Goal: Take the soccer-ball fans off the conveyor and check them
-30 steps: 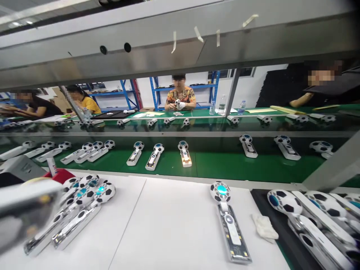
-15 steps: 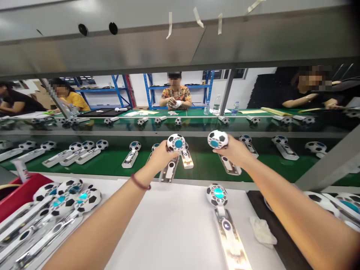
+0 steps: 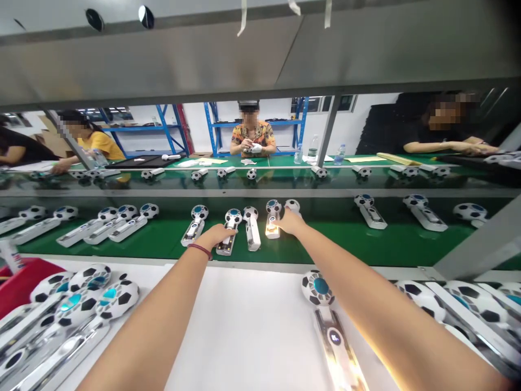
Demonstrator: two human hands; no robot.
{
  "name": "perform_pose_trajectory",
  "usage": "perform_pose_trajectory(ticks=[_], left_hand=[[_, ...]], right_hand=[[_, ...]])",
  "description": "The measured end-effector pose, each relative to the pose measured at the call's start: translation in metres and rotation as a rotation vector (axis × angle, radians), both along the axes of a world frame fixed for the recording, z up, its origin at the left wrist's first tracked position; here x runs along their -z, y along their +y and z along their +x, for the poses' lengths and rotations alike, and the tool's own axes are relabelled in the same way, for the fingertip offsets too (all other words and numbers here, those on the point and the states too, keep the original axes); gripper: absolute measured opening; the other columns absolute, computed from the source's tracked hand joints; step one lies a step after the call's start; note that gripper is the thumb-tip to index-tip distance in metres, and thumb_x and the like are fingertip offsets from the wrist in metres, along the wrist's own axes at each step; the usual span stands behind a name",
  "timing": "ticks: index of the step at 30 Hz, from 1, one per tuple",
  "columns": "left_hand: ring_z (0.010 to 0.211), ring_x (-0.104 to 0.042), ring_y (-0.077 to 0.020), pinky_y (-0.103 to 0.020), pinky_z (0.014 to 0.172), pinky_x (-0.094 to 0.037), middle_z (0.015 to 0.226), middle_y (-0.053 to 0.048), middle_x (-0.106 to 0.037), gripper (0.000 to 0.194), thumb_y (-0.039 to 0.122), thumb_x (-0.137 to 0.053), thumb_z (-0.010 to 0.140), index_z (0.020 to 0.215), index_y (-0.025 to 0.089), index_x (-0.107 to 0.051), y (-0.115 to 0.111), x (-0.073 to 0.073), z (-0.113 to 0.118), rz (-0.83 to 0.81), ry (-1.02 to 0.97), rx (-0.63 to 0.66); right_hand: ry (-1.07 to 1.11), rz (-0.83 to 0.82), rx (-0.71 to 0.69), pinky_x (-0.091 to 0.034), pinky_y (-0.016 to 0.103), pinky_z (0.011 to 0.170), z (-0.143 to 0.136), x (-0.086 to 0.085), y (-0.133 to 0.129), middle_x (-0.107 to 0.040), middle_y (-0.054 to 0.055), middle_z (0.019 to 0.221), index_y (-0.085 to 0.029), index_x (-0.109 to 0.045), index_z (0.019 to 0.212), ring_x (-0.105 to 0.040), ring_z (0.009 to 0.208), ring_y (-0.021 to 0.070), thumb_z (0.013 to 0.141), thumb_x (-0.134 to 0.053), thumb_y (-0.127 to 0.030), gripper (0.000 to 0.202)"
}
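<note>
My left hand (image 3: 220, 234) is at the handle of a football-headed handheld device (image 3: 233, 216) on the green belt, its fingers closed over the handle's side. My right hand (image 3: 290, 221) is closed around another football-headed device (image 3: 292, 205), whose handle is mostly hidden behind the hand. Close by the right fingers lies a lit device (image 3: 273, 206). Between my hands another device (image 3: 253, 234) lies with a plain white side of its handle up. On the white work surface (image 3: 240, 326) nearer me, a device with a glowing handle and a small display (image 3: 335, 338) lies partly behind my right forearm.
Several similar devices (image 3: 85, 296) are piled at left beside a red bin (image 3: 30, 282), and more (image 3: 468, 304) lie at right. Further devices (image 3: 370, 212) rest along the green belt (image 3: 325, 244). A metal post (image 3: 472, 244) stands at right. Co-workers sit across the line.
My left hand has moved left and down from a raised device to one on the belt. A device now lies white side up between my hands. My right hand has moved left with its device.
</note>
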State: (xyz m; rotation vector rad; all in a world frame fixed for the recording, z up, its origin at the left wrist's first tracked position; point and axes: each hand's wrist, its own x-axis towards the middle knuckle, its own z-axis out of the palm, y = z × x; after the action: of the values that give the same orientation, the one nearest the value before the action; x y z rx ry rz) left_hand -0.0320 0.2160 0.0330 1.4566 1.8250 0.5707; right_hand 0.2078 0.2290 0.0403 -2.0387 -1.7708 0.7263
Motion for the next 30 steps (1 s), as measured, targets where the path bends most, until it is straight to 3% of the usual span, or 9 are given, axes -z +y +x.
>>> perform_pose_trajectory(ticks=[5, 9, 11, 14, 17, 21, 23, 26, 30], left_hand=[[0.07, -0.057, -0.0136, -0.029, 0.063, -0.05, 0.082, -0.003, -0.058, 0.02, 0.03, -0.056, 0.084, 0.09, 0.011, -0.056, -0.018, 0.006, 0.027, -0.082, -0.262, -0.048], [0.071, -0.061, -0.0144, -0.028, 0.062, -0.051, 0.078, -0.002, -0.058, 0.017, 0.026, -0.054, 0.083, 0.093, 0.014, -0.048, -0.051, 0.007, 0.041, 0.019, -0.636, -0.039], [0.078, -0.062, -0.0159, -0.03, 0.067, -0.052, 0.085, -0.002, -0.059, 0.023, 0.026, -0.058, 0.079, 0.095, 0.018, -0.043, -0.07, 0.002, 0.044, 0.093, -0.81, -0.019], [0.082, -0.062, -0.0185, -0.037, 0.074, -0.053, 0.093, -0.002, -0.06, 0.037, 0.041, -0.063, 0.073, 0.097, 0.022, -0.042, -0.097, -0.012, 0.044, 0.167, -1.003, 0.018], [0.079, -0.063, -0.0216, -0.038, 0.072, -0.053, 0.091, -0.005, -0.062, 0.054, 0.056, -0.064, 0.066, 0.102, 0.02, -0.045, -0.116, -0.029, 0.045, 0.184, -1.134, 0.092], [0.07, -0.063, -0.0223, -0.032, 0.062, -0.052, 0.087, -0.007, -0.064, 0.068, 0.055, -0.072, 0.058, 0.109, 0.018, -0.045, -0.139, -0.044, 0.051, 0.224, -1.095, 0.141], [0.072, -0.063, -0.0229, -0.031, 0.061, -0.052, 0.093, -0.007, -0.063, 0.071, 0.05, -0.075, 0.057, 0.113, 0.021, -0.043, -0.152, -0.045, 0.054, 0.251, -0.995, 0.186], [0.078, -0.063, -0.0254, -0.032, 0.062, -0.052, 0.098, -0.009, -0.061, 0.071, 0.051, -0.074, 0.059, 0.114, 0.021, -0.041, -0.169, -0.041, 0.054, 0.291, -0.927, 0.243], [0.082, -0.062, -0.0262, -0.034, 0.069, -0.051, 0.098, -0.009, -0.059, 0.069, 0.051, -0.072, 0.06, 0.113, 0.02, -0.041, -0.178, -0.021, 0.044, 0.399, -0.857, 0.185]], right_hand=[[0.192, -0.151, 0.068, -0.05, 0.041, 0.079, -0.025, 0.008, 0.008, -0.052, 0.01, 0.115, -0.016, -0.044, 0.122, -0.057, 0.095, 0.0213, 0.086, -0.054, -0.03, 0.04], [0.441, -0.129, 0.082, -0.052, 0.035, 0.071, -0.01, 0.0, -0.006, -0.056, 0.008, 0.106, -0.014, -0.046, 0.118, -0.059, 0.085, 0.0175, 0.087, -0.053, -0.03, 0.036], [0.577, -0.077, 0.066, -0.052, 0.033, 0.07, 0.005, -0.009, -0.023, -0.058, 0.008, 0.104, -0.015, -0.046, 0.118, -0.059, 0.083, 0.0169, 0.084, -0.056, -0.026, 0.036], [0.788, 0.032, 0.018, -0.05, 0.028, 0.076, 0.021, -0.025, -0.06, -0.058, 0.004, 0.113, -0.025, -0.041, 0.122, -0.059, 0.094, 0.0164, 0.078, -0.058, -0.017, 0.047], [0.996, 0.088, -0.038, -0.05, 0.026, 0.079, 0.027, -0.04, -0.1, -0.056, 0.0, 0.12, -0.032, -0.036, 0.124, -0.057, 0.102, 0.0154, 0.079, -0.055, -0.026, 0.049], [1.292, 0.019, -0.046, -0.052, 0.035, 0.076, 0.023, -0.053, -0.132, -0.062, 0.007, 0.107, -0.023, -0.051, 0.11, -0.061, 0.096, 0.0233, 0.079, -0.047, -0.057, 0.046], [1.398, 0.0, -0.031, -0.052, 0.036, 0.076, 0.018, -0.054, -0.142, -0.065, 0.009, 0.096, -0.019, -0.056, 0.099, -0.061, 0.092, 0.025, 0.074, -0.051, -0.063, 0.051], [1.395, 0.087, -0.041, -0.05, 0.035, 0.076, 0.007, -0.049, -0.156, -0.064, 0.005, 0.089, -0.021, -0.054, 0.099, -0.062, 0.084, 0.0226, 0.068, -0.066, -0.053, 0.046], [1.347, 0.213, -0.096, -0.046, 0.032, 0.08, -0.003, -0.03, -0.178, -0.061, 0.001, 0.095, -0.027, -0.044, 0.11, -0.059, 0.085, 0.0183, 0.06, -0.076, -0.039, 0.061]])
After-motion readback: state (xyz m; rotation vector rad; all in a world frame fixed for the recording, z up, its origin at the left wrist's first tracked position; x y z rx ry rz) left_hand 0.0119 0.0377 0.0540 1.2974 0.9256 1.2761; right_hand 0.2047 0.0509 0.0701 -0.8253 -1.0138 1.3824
